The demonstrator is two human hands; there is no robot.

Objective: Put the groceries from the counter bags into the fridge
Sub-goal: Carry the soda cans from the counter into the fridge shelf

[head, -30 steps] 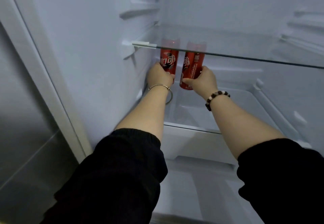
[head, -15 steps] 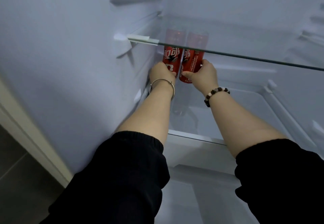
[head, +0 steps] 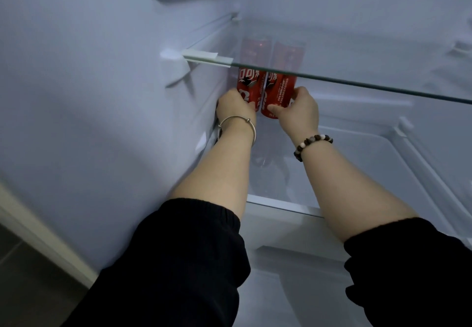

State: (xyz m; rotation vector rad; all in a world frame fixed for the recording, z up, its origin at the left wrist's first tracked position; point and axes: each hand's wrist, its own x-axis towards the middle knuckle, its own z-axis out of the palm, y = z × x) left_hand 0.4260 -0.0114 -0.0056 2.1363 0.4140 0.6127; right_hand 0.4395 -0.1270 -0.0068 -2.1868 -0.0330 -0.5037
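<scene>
Two slim, glossy red cola cans with white lettering are held upright side by side, just touching, in the far left corner of the fridge. The left cola can [head: 248, 87] is gripped low on its body by the left hand [head: 235, 109], whose grip is clamped around it close to the smooth white plastic side wall [head: 102, 96]. The right cola can [head: 279, 91] is wrapped by the right hand [head: 299, 112], with the thumb across its front. The tops of both cans are seen blurred through the clear upper glass shelf [head: 357, 81], and a faint reflection is shown in the lower glass shelf [head: 370, 173]. Whether the bases are set down cannot be told. A thin silver bangle [head: 240, 122] is worn on the left wrist and a bracelet of round brown and pale beads [head: 313, 142] on the right. Black knit sleeves [head: 178, 262] are pushed up both forearms.

Compared with a second ago, the right can, then tilted, is now straightened beside the left, and both are carried further back.
</scene>
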